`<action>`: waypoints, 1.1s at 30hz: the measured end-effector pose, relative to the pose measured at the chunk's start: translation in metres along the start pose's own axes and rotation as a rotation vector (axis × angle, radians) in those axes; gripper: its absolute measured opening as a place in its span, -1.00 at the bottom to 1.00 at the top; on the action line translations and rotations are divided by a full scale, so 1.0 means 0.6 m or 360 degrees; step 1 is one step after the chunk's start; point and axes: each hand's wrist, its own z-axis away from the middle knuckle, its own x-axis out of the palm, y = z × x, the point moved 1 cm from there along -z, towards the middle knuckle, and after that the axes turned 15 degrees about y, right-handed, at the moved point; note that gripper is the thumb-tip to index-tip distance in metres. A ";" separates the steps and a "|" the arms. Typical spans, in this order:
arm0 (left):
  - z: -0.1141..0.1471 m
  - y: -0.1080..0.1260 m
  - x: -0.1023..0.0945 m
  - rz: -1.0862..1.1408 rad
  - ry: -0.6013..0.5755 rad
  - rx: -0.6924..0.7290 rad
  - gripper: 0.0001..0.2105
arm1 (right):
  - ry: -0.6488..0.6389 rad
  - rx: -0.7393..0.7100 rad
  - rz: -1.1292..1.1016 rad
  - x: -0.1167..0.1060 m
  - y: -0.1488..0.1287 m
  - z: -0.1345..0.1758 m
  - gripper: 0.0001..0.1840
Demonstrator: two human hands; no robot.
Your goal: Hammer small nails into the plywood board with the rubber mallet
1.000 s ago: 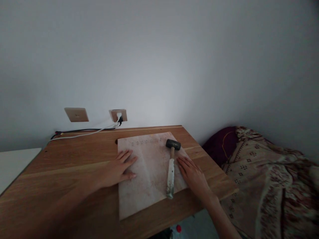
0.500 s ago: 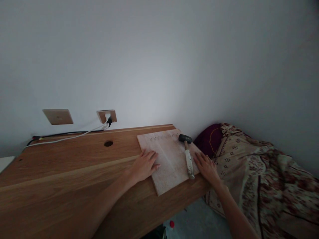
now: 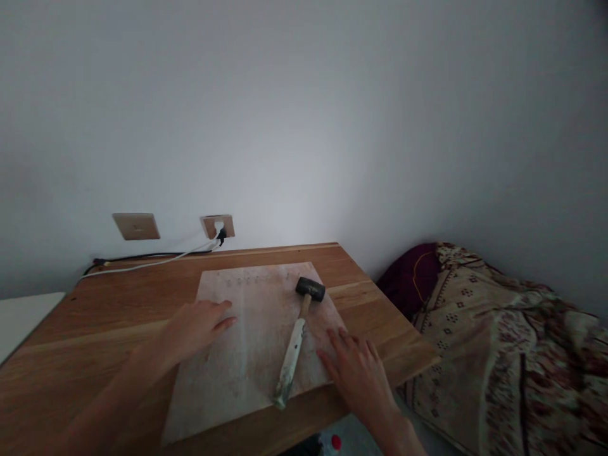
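Head view: board [image 3: 256,329] lies flat on the table [image 3: 380,310], mallet [image 3: 293,348] lying across it. Left hand [image 3: 202,323] over board's left side, right hand [image 3: 358,367] spread at its right; both unclenched, mallet ungripped. Judgement: steadying wants even pressure, fingers clear of the mallet.

Two hands [image 3: 202,324] [image 3: 358,370], one mallet [image 3: 293,348], one board [image 3: 254,335].

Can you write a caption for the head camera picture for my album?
Left hand and right hand at a pale board on a wooden table, a black-headed hammer lying between them.
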 end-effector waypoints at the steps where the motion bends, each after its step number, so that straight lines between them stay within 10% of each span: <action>1: 0.000 -0.015 -0.009 -0.0029 -0.0021 -0.0057 -0.58 | -0.0064 -0.0010 -0.0010 -0.010 -0.011 -0.009 -0.60; 8: -0.061 -0.098 -0.006 0.0118 0.0360 -0.0140 -0.65 | -0.0181 0.0019 -0.0318 -0.029 -0.010 -0.219 -0.63; 14: -0.097 -0.120 0.015 0.0363 0.0143 -0.0062 -0.86 | -0.0557 -0.0260 -0.0298 0.028 -0.093 -0.380 -0.66; 33: -0.113 -0.093 0.013 0.0725 0.0446 -0.0137 -0.83 | -0.0682 -0.0540 -0.0262 0.037 -0.177 -0.389 -0.69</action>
